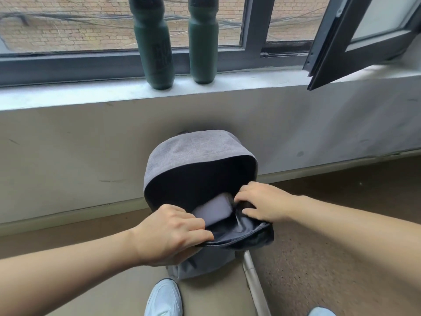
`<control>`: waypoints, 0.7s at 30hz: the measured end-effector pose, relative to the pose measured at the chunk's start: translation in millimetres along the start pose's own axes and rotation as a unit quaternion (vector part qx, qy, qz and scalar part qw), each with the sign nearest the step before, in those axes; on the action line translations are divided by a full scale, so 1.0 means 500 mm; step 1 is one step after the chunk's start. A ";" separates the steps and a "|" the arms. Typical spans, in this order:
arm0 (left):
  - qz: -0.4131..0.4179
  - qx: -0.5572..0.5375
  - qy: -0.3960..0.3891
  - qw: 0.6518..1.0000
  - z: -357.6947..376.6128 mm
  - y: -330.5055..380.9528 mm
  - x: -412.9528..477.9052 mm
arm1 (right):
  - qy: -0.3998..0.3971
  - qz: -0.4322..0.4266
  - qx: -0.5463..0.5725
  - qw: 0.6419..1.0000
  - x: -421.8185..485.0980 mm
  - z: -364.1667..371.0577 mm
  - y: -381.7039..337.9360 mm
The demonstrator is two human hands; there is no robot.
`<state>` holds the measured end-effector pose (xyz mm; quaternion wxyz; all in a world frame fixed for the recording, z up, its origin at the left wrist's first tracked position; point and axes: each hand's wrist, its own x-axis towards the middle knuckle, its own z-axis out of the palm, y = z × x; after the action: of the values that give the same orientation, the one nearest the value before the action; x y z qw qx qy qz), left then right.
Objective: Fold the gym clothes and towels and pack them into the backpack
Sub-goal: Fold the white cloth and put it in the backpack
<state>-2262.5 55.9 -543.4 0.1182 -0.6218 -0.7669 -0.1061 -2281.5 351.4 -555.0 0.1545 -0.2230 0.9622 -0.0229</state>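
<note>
A grey backpack [196,151] stands on the floor against the wall, its top unzipped and gaping. Inside lies a folded grey cloth [213,209], partly hidden by the dark lining. My left hand [169,233] grips the near left edge of the opening, fingers curled over the zipper rim. On the right side of the opening, my right hand [262,204] holds the rim with its fingertips tucked inside the bag.
Two dark green bottles [155,42] [202,39] stand on the window sill [68,96] above the backpack. An open window sash [355,39] juts out at the right. My light shoes [164,297] are just below the bag, beside a white pipe [255,283] on the floor.
</note>
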 end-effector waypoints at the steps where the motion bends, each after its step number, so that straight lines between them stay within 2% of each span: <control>1: -0.005 0.003 -0.002 1.000 0.002 -0.005 0.004 | 0.010 -0.006 -0.001 1.000 -0.019 -0.013 0.003; 6: -0.041 0.020 -0.006 0.999 0.004 -0.033 0.027 | 0.059 0.002 -0.017 0.998 -0.108 -0.060 0.021; 8: -0.060 0.031 -0.034 0.997 0.004 -0.043 0.038 | 0.072 0.010 -0.018 0.997 -0.145 -0.075 0.027; 13: -0.119 0.040 -0.227 0.966 -0.008 -0.045 0.090 | 0.098 0.047 0.006 0.994 -0.233 -0.107 0.034; 17: -0.140 -0.010 -0.337 0.931 -0.022 -0.032 0.154 | 0.096 0.108 0.054 0.988 -0.304 -0.134 0.045; 19: -0.161 -0.051 -0.413 0.895 -0.027 -0.028 0.188 | 0.112 0.150 0.107 0.977 -0.339 -0.141 0.056; 21: -0.159 -0.065 -0.438 0.883 -0.025 -0.018 0.228 | 0.150 0.195 0.163 0.956 -0.374 -0.143 0.070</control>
<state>-2293.1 156.1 -496.0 -0.2885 -0.4808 -0.8207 0.1100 -2158.7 462.6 -437.1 0.0442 0.0027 0.9823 -0.1820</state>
